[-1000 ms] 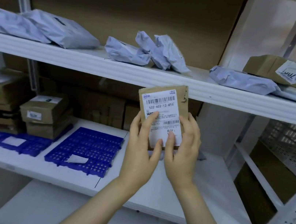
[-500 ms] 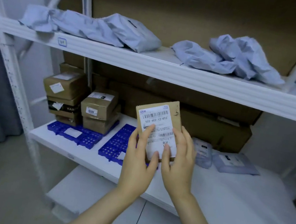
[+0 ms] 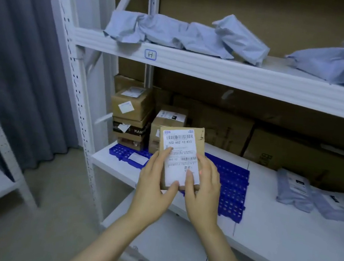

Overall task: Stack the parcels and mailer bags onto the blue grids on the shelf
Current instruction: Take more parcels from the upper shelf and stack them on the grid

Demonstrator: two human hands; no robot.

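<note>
From the head camera, a small brown cardboard parcel with a white barcode label (image 3: 181, 142) is held upright in both hands, label side facing the viewer. It is in the air in front of the white metal middle shelf (image 3: 274, 232), over the near left corner of a blue perforated plastic grid (image 3: 232, 188), and it touches neither the grid nor the shelf.

The left hand (image 3: 153, 187) grips the parcel's left edge, with one fingertip on the label's left margin and the thumb pressed against the label's lower part. The right hand (image 3: 202, 189) holds the right edge, thumb laid on the label's face and the other fingers curled round the side.

A second blue plastic grid (image 3: 122, 153) lies further left and carries a tall stack of brown cardboard boxes (image 3: 132, 115). A shorter stack of labelled brown boxes (image 3: 171, 119) stands just beside it, partly hidden by the held parcel. Grey-blue plastic mailer bags (image 3: 313, 196) lie on the bare shelf at the right, with large brown cartons (image 3: 296, 155) behind. More crumpled grey-blue mailer bags (image 3: 181, 34) sit on the white upper shelf (image 3: 220, 71). A grey curtain (image 3: 20, 63) hangs at the left.
</note>
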